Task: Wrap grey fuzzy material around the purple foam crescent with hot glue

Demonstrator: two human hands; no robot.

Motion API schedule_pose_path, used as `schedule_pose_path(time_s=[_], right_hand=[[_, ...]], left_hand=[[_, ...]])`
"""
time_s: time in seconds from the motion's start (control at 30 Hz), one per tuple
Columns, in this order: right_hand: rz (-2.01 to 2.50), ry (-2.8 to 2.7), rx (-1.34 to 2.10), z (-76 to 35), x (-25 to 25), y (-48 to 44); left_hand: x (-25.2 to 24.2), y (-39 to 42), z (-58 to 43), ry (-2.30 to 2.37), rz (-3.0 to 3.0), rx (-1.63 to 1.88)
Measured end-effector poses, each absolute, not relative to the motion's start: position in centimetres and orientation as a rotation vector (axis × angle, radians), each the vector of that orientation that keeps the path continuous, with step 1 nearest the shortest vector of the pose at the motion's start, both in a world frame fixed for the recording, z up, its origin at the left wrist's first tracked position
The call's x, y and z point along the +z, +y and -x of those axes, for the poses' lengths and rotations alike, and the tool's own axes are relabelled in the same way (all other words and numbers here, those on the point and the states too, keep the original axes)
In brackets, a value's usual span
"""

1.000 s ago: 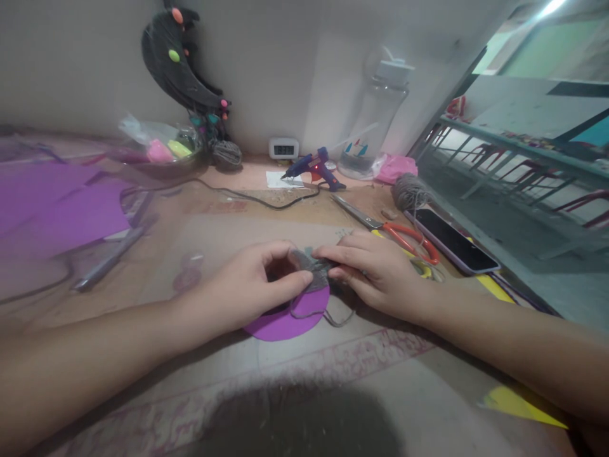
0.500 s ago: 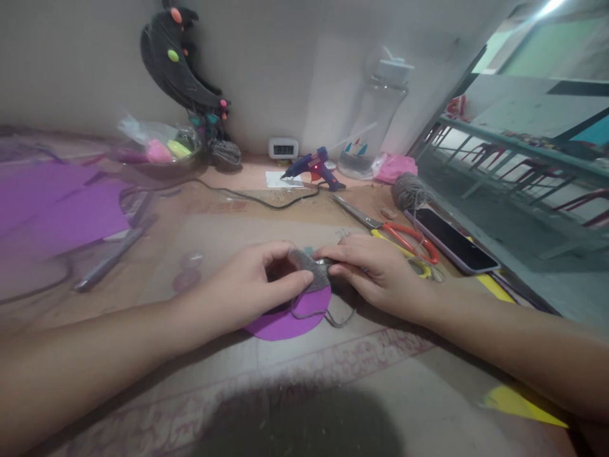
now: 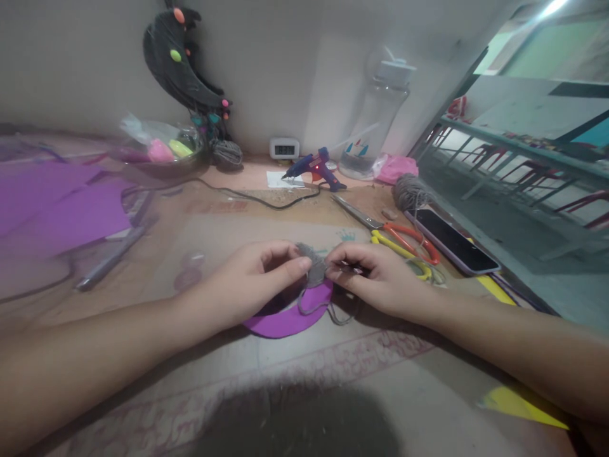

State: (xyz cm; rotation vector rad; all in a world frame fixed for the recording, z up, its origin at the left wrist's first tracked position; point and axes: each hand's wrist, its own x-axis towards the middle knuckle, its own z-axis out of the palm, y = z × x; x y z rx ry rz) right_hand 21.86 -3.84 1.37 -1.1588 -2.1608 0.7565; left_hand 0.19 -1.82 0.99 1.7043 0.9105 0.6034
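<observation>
My left hand (image 3: pixel 259 273) is closed, thumb on top, on a purple curved cutout (image 3: pixel 285 325) where it is wrapped in grey yarn (image 3: pixel 316 266). Part of the cutout lies hidden under this hand. Close by on the right, my right hand (image 3: pixel 375 273) pinches thumb and fingertips together at the edge of the wrapped part. Grey yarn seems to be between those fingertips, though they cover most of it. A loose strand of yarn (image 3: pixel 340 320) loops down over the cutout onto the table.
Behind my right hand lie scissors (image 3: pixel 394 231), a phone (image 3: pixel 454 241) and a yarn ball (image 3: pixel 410 190). A glue gun (image 3: pixel 314 168), clock (image 3: pixel 284 148) and bottle (image 3: pixel 375 127) stand along the wall. Purple sheets (image 3: pixel 61 203) lie left; a black decorated crescent (image 3: pixel 174 60) hangs above.
My right hand has shifted slightly right, away from the left, and its fingers have curled more. More of the grey wrapped part shows between the hands.
</observation>
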Motion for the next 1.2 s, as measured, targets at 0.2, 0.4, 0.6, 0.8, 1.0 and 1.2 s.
schedule_pose_path(time_s=[0.2, 0.4, 0.6, 0.8, 1.0, 1.2], right_hand=[[1.119, -2.182, 0.807, -21.97, 1.41, -3.83], [1.092, -2.197, 0.785, -22.08, 1.29, -3.88], [1.071, -2.208, 0.755, -22.11, 1.31, -3.90], [1.058, -2.209, 0.738, -22.21, 1.27, -3.91], [1.073, -2.186, 0.725, -22.10, 1.39, -3.83], [1.066, -2.187, 0.733, -22.10, 1.41, -3.85]], left_hand=[[1.04, -1.83, 0.01, 0.913, -1.719, 0.609], [1.13, -1.66, -0.09, 0.951, -1.595, 0.558], [1.09, -1.54, -0.16, 0.919, -1.513, 0.554], [0.88, -1.57, -0.23, 0.835, -1.434, 0.597], [0.74, -1.45, 0.07, 0.854, -1.522, 0.609], [0.37, -1.24, -0.06, 0.842, -1.447, 0.710]])
